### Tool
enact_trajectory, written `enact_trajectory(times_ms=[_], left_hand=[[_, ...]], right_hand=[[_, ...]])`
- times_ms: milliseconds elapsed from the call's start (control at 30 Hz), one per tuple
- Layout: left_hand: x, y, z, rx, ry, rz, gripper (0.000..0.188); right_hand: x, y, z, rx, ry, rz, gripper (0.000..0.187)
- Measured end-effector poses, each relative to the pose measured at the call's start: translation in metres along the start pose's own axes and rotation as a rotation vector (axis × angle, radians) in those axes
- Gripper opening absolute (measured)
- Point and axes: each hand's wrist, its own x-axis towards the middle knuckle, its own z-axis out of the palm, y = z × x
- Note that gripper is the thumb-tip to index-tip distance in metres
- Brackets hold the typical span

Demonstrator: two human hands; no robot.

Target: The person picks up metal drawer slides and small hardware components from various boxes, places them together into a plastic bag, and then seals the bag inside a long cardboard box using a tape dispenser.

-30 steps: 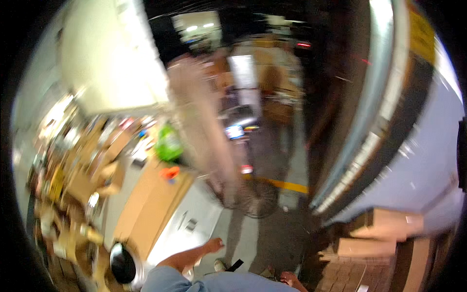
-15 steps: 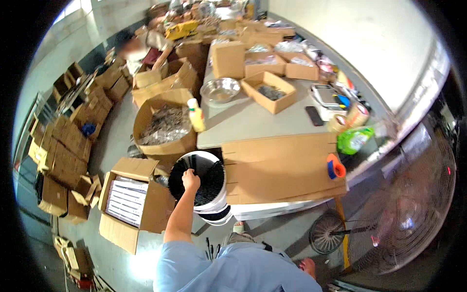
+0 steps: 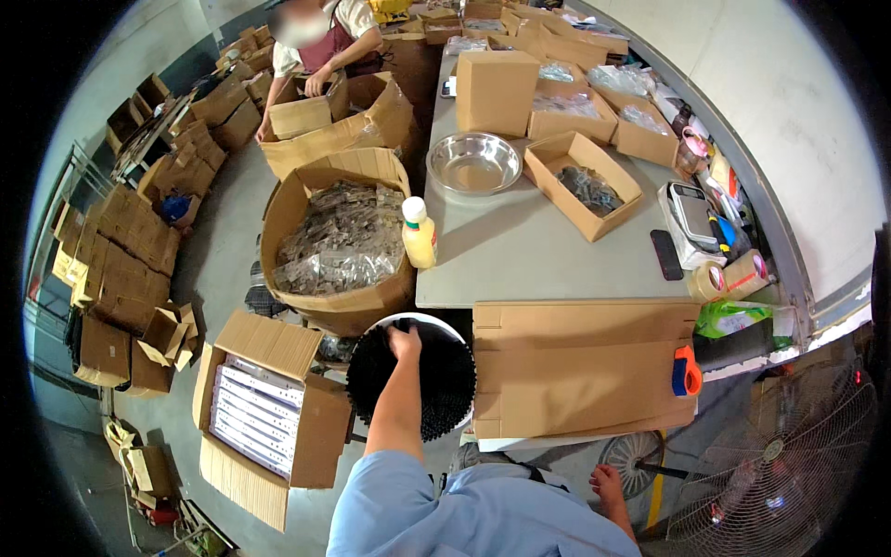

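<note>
My left hand (image 3: 405, 344) reaches into a white bucket (image 3: 461, 327) packed with thin black rods (image 3: 444, 390) standing on end. Its fingers are closed round some of the rods near the far rim; the fingertips are partly hidden among them. Beside my right hip, low in the picture, my right hand (image 3: 608, 485) hangs with loosely bent fingers and nothing seen in it. The bucket stands against the near left corner of the grey table (image 3: 557, 269). Left of it is an open carton (image 3: 316, 436) holding a row of white, flat-edged pieces (image 3: 257, 418).
A flattened cardboard sheet (image 3: 580, 371) with an orange tape dispenser (image 3: 687, 373) covers the table's near end. Beyond the bucket are a big carton of scrap (image 3: 399, 176), a yellow bottle (image 3: 420, 241) and a steel bowl (image 3: 473, 165). A co-worker (image 3: 348, 42) handles boxes. A fan (image 3: 773, 455) stands right.
My left hand has gone down among the rods at the far side of the bucket. My view has shifted, and my right hand has come into clearer sight. The co-worker is more upright.
</note>
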Motion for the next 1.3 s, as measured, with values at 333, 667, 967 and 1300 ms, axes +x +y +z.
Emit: enact_trajectory(times_ms=[333, 667, 967, 1300], left_hand=[[-0.092, 0.094, -0.023, -0.258, 0.041, 0.755, 0.013], [-0.365, 0.194, 0.039, 0.238, -0.875, 1.364, 0.084], [-0.372, 0.173, 0.125, 0.384, -0.881, 1.347, 0.071], [-0.275, 0.114, 0.113, 0.922, -0.53, 1.041, 0.05]], right_hand=[[0.042, -0.031, -0.027, -0.104, 0.078, -0.368, 0.027], [0.033, -0.243, 0.02, 0.257, -0.263, -1.049, 0.027], [0.112, -0.235, -0.015, 0.448, -0.19, -0.736, 0.019], [0.219, -0.235, -0.066, 0.469, -0.112, -0.257, 0.027]])
